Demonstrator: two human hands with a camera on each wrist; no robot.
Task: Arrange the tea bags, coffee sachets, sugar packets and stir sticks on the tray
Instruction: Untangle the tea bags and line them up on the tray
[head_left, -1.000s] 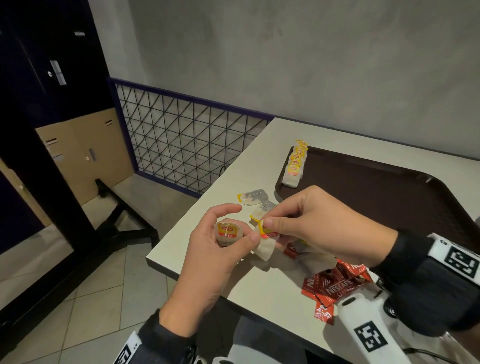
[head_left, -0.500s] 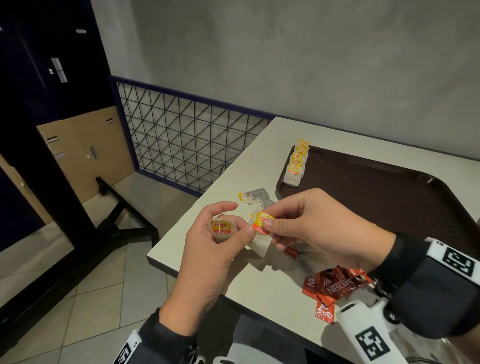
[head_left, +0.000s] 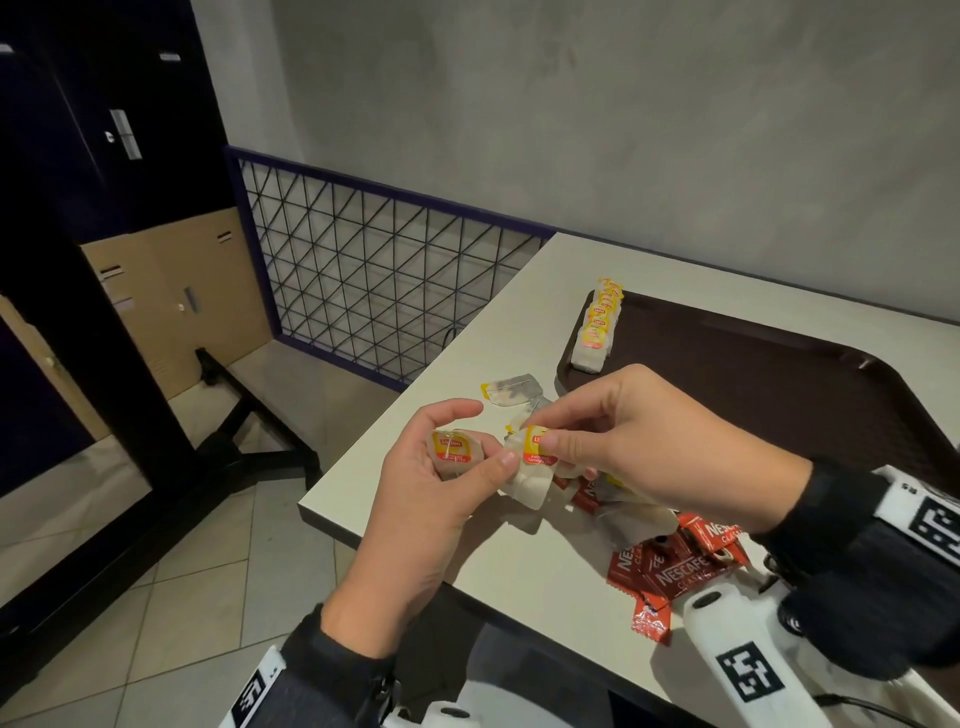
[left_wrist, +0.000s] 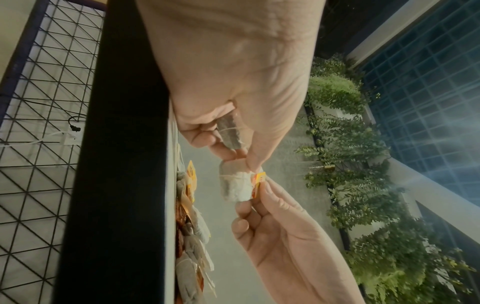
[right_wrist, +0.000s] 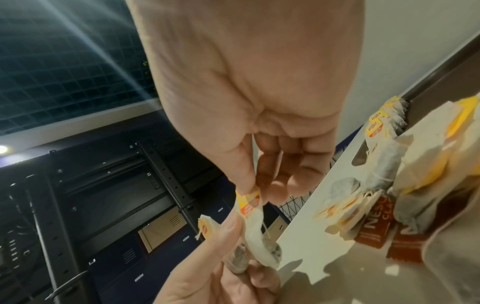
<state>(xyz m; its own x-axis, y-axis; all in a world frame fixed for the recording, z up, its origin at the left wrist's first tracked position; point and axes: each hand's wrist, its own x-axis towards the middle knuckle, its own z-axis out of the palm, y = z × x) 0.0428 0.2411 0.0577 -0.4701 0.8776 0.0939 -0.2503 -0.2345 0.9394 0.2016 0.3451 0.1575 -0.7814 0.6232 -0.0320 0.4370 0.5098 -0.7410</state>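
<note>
My left hand (head_left: 483, 436) curls round a folded tea bag (head_left: 451, 453) over the table's near left corner. The left thumb also touches a second tea bag (head_left: 532, 475), which my right hand (head_left: 540, 431) pinches by its yellow and red tag (head_left: 535, 449). In the left wrist view the first tea bag (left_wrist: 230, 131) sits in the fingers and the second tea bag (left_wrist: 235, 183) hangs just below. The right wrist view shows the pinched tag (right_wrist: 248, 200). A row of tea bags (head_left: 597, 327) stands at the left end of the brown tray (head_left: 779, 405).
A loose tea bag (head_left: 511, 389) lies on the white table (head_left: 395, 467) just left of the tray. Red coffee sachets (head_left: 670, 571) and more tea bags (head_left: 634, 519) are heaped under my right wrist. The table edge and a wire fence (head_left: 374, 280) are to the left.
Both hands have stayed over the table's near corner. The right fingers have shifted on the tag, which now faces up more plainly. The left hand's tea bag has barely moved.
</note>
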